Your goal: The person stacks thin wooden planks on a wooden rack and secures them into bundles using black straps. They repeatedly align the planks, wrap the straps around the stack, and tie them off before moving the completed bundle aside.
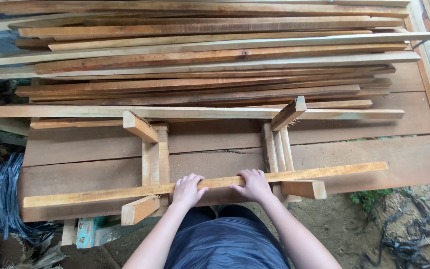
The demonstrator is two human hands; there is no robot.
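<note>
Two hands on one long strip of wood, that's what I've got on my feed. Left hand (187,189) and right hand (253,184) sit side by side at the lower middle of the frame, palms down, fingers curled over the far edge of the wooden strip (100,194), pressing it rather than pinching it.

That strip runs almost the full width of the lower frame, tilted a bit so its right end sits higher than its left. It's pale, yellowish, rough-sawn, thin and straight.

It lies across two wooden cradles, the left cradle (150,159) just left of the hands and the right cradle (277,149) just right of them. Each has short angled blocks sticking up, four blocks that I can count in all.

Under everything is a bench (414,159) of wide brown planks. A second long strip lies across the far ends of the cradles, mid-frame. Behind it, filling the top of the frame, is a stack of laths (200,55), more than I can count reliably. One bundle of dark strapping (3,194) hangs at lower left.
</note>
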